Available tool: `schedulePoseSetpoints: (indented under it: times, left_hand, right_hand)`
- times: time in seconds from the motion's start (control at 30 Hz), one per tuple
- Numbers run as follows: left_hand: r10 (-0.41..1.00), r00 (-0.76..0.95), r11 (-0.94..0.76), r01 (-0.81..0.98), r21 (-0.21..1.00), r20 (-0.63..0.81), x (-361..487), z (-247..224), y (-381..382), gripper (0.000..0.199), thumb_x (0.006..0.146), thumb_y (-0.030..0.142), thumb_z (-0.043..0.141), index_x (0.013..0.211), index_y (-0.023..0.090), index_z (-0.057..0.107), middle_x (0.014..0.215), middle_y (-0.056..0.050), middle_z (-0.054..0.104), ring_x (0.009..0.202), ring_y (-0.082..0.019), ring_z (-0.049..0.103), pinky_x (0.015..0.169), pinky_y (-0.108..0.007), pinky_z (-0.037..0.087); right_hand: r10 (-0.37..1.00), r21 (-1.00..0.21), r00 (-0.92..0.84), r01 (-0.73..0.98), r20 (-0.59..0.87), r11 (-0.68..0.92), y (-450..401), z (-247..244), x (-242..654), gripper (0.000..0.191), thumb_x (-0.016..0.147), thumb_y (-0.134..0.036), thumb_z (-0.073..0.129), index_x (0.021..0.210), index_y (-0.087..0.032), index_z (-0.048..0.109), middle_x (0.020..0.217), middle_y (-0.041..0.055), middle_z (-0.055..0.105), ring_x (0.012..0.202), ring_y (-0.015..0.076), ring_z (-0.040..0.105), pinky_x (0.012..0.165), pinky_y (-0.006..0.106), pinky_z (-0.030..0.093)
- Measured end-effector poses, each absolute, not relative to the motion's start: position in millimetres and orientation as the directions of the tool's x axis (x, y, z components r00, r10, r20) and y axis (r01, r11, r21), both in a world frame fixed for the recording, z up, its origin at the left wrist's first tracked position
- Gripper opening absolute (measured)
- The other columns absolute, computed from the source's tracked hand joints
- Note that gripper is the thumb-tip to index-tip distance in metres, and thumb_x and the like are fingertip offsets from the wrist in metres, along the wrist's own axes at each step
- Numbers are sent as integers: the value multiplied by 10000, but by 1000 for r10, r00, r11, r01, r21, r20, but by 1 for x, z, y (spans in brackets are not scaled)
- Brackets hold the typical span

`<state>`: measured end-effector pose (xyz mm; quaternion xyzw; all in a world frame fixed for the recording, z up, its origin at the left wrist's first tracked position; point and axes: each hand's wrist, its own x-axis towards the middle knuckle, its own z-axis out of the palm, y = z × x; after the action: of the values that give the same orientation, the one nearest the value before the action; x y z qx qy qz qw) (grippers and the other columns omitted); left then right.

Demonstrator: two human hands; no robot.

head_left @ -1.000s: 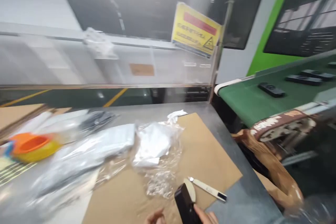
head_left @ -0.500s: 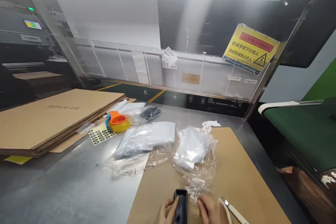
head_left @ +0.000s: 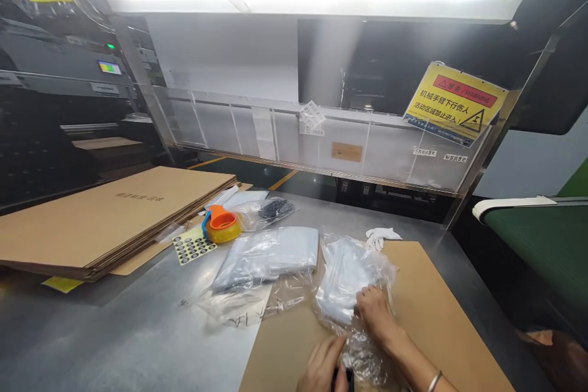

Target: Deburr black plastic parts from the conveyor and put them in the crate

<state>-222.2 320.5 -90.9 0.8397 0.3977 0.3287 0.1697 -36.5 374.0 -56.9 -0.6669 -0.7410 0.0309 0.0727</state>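
At the bottom of the view, my left hand (head_left: 319,367) is closed round a small black trough-shaped piece (head_left: 350,381), mostly covered by the fingers and cut off by the frame edge. Further forward, my right hand (head_left: 375,311) has its fingers bent and pinched at the near right side of a clear plastic bag (head_left: 340,275) holding whitish flat sachets. Its fingertips are partly hidden in the plastic. The bag's crumpled end (head_left: 362,358) lies between both hands. Underneath is a brown cardboard sheet (head_left: 427,312).
Left of the bag lies a second plastic pack (head_left: 275,251). Beyond it are a tape dispenser (head_left: 224,225), a sticker sheet (head_left: 193,246) and a bag with dark contents (head_left: 275,209). Stacked cardboard (head_left: 114,214) stands left, white gloves (head_left: 382,236) behind, a green conveyor (head_left: 542,226) right.
My right hand has moved forward from beside the black piece onto the plastic bag. My left hand and the black piece have shifted right and down in view. The camera view has tilted up.
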Motion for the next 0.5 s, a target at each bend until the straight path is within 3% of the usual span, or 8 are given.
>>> schedulePoseSetpoints:
  times: [0.1, 0.3, 0.4, 0.5]
  left_hand:
    - [757, 573, -641, 560, 524, 315, -199, -64, 343, 474, 796, 81, 347, 1237, 64, 520, 1213, -164, 593, 1123, -233, 543, 975, -350, 436]
    - [784, 591, -584, 599, 547, 190, -167, -54, 363, 519, 732, 11, 365, 1232, -33, 498, 1261, -254, 528, 1144, -348, 498, 959, -487, 409]
    - [804, 576, -540, 604, 586, 147, -163, -54, 363, 555, 699, 11, 410, 1249, -21, 483, 1276, -260, 509, 1133, -373, 491, 921, -502, 421]
    - [834, 533, -484, 579, 656, 146, -161, -49, 363, 491, 735, 31, 400, 1205, 47, 540, 1182, -205, 583, 1088, -312, 524, 928, -442, 414]
  right_hand:
    - [996, -219, -81, 972, 45, 89, 380, -57, -25, 199, 880, -309, 551, 977, -142, 598, 1008, 40, 620, 936, 175, 594, 825, 400, 481]
    - [996, -434, -79, 899, -28, 59, 394, -57, -2, 233, 886, -340, 539, 968, -130, 599, 910, 8, 628, 758, 137, 617, 674, 306, 520]
    - [998, -519, -64, 854, -15, 48, 392, -57, 5, 225, 884, -336, 542, 958, -132, 602, 912, 10, 630, 766, 137, 615, 684, 310, 517]
    - [999, -585, -32, 810, 20, 38, 386, -58, 6, 202, 886, -327, 541, 933, -141, 603, 907, 17, 632, 779, 130, 610, 716, 325, 509]
